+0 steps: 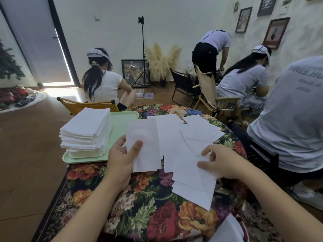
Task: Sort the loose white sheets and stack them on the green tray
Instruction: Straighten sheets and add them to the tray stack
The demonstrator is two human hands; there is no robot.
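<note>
Left hand (120, 159) pinched one white sheet (143, 145) (thumb on top); right hand (222, 161) fingers curled onto loose sheets (192, 180) beside green tray (82, 158).

One green tray (122, 117), one stack (86, 131), two hands.

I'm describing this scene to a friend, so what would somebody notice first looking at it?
First the loose white sheets fanned across the floral tablecloth in the middle, with the left hand pinching one sheet and the right hand pressing on the others. To their left, a tall stack of white sheets sits on the green tray.
</note>
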